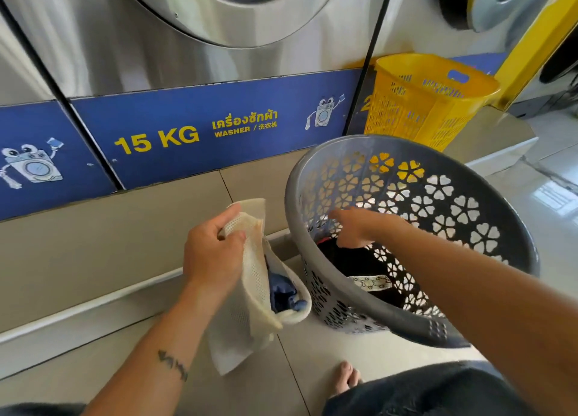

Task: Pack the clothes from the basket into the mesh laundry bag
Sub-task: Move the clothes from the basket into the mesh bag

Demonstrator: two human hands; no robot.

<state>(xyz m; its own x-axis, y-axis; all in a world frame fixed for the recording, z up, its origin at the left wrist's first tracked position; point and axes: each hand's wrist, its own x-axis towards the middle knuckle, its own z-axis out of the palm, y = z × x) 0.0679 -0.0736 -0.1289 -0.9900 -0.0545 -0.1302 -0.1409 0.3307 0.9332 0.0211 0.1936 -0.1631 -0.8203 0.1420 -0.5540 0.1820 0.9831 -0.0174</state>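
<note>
Two hands in view. Left hand (212, 253) clenched on the rim of one cream mesh laundry bag (250, 315), holding its mouth open just left of the basket; bag hanging down to the tiled floor (328, 353). One blue garment (283, 293) showing inside the bag's mouth. Right hand (356, 228) reaching over the near rim into one grey basket (453, 331), tilted toward the camera, flower-shaped cutouts all round its wall; fingers loosely curled just above the clothes, gripping nothing that can be made out. Dark clothes (353, 262) in the basket's bottom, number impossible to count, one patterned pale band (372, 282) across them. One yellow basket (428, 100) behind, upright against the washers. One bare foot (345, 378) at the bottom edge. One blue "15 KG" panel (200, 128) on the middle washer.
</note>
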